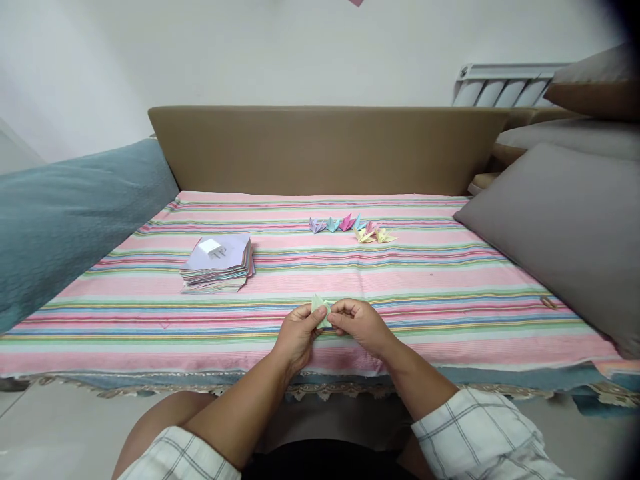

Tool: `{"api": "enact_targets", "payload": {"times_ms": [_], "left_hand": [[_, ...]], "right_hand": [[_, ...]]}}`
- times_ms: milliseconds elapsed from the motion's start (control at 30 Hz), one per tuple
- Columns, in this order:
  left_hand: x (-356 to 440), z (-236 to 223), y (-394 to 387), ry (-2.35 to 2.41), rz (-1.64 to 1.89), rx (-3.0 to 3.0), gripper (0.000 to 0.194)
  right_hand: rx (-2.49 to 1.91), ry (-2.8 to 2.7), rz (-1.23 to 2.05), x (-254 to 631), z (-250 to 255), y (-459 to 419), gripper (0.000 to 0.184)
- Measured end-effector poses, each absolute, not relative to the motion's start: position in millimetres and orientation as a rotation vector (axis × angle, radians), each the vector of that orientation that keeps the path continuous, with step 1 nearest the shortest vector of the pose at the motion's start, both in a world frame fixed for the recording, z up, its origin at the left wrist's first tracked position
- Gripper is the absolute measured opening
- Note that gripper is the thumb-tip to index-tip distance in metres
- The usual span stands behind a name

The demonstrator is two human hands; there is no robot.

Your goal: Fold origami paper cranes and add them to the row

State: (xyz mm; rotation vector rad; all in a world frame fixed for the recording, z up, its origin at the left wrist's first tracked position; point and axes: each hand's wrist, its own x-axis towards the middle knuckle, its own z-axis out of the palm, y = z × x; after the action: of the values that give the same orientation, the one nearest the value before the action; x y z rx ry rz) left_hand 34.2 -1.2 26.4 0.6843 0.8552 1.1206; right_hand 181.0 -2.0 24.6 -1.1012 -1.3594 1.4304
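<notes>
A small pale green folded paper (pixel 319 304) is pinched between my two hands, above the near part of the striped cloth. My left hand (pixel 297 331) grips its left side, thumb on top. My right hand (pixel 359 324) closes thumb and fingers on its right side. One pointed tip of the paper sticks up between the hands; its lower part is partly hidden by my fingers. Farther back lies a group of folded paper cranes, among them a purple one (pixel 317 225), a magenta one (pixel 347 222) and a yellow one (pixel 385 235).
A stack of coloured paper sheets (pixel 220 257) with a small white piece (pixel 209 247) on top lies to the left. The striped cloth (pixel 280 273) covers the sofa seat. Grey cushions (pixel 565 227) stand at the right, a blue covered armrest (pixel 85 213) at the left, a brown backrest (pixel 325 150) behind.
</notes>
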Motion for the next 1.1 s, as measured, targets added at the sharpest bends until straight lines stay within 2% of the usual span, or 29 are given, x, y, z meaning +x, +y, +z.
{"api": "enact_targets", "payload": {"times_ms": [200,433,733,900,1100], "left_hand": [[36.1,29.1,-2.3,0.797,1.136,0.641,0.03],[35.6,31.2,-0.9,0.752,1.141,0.622,0.032],[32.1,32.4,-0.6,0.693,1.062,0.51,0.028],[32.9,28.7,0.3,0.699,1.077,0.611,0.029],[32.6,30.1,-0.1,0.704,1.073,0.64,0.029]], "right_hand": [[-1.178,-1.483,1.231,178.3,28.1,-3.6,0.026],[-1.062,-1.451,1.49,175.3,22.8,-4.7,0.028],[-1.159,-1.64,1.21,177.0,23.6,-4.6,0.02],[-1.107,-1.58,1.307,176.3,20.4,-4.9,0.019],[-1.133,-1.628,1.248,176.4,20.5,-6.4,0.023]]}}
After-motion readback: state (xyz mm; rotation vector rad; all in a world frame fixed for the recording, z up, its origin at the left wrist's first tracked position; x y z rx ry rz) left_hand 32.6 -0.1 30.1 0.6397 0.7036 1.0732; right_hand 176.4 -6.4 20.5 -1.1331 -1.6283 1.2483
